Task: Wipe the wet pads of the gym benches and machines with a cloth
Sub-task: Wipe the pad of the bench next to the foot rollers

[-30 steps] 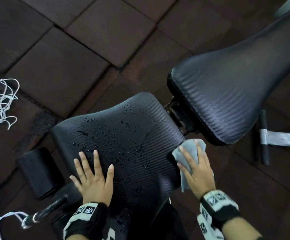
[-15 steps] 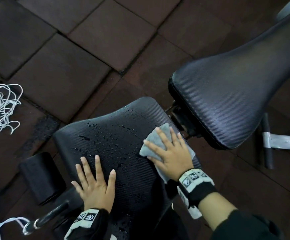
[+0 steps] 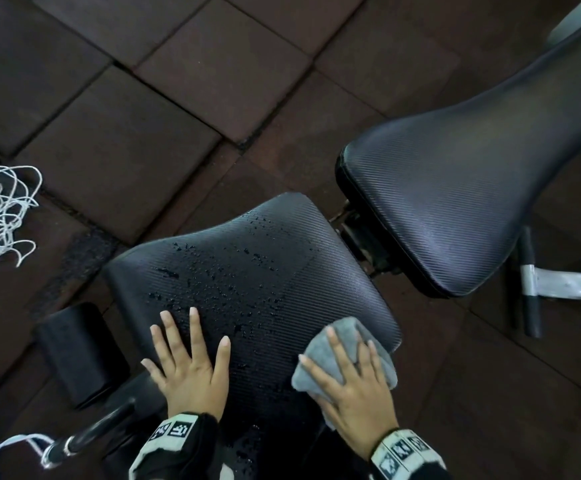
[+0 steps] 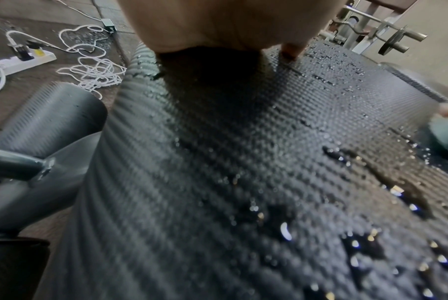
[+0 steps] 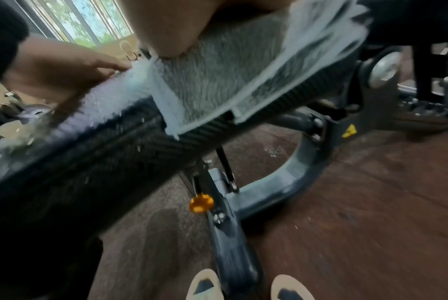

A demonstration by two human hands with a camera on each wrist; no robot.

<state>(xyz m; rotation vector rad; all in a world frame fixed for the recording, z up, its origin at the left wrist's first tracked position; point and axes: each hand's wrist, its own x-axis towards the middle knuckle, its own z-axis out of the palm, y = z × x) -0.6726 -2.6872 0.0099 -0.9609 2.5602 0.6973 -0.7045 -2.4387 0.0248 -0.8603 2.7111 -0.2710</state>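
1. The seat pad (image 3: 247,278) of the bench is seen at the centre of the head view, black and ribbed, with water droplets (image 3: 219,289) scattered over its middle and toward its 9 o'clock side.
2. The left hand (image 3: 188,368) is laid flat on the pad at its 7 o'clock edge, fingers straight and spread, nothing gripped.
3. The grey cloth (image 3: 348,351) is pressed onto the pad's 4 o'clock corner under the right hand (image 3: 355,386), whose fingers are stretched over the fabric rather than curled round it.
4. In the right wrist view the cloth (image 5: 217,81) is seen draped over the pad's edge.
5. The back pad (image 3: 455,202) is found at 2 o'clock, apart from the seat pad across a gap.
6. A tangled white cord (image 3: 1,216) lies on the floor at 9 o'clock, and a black roller pad (image 3: 74,355) sits at 8 o'clock beside the seat.
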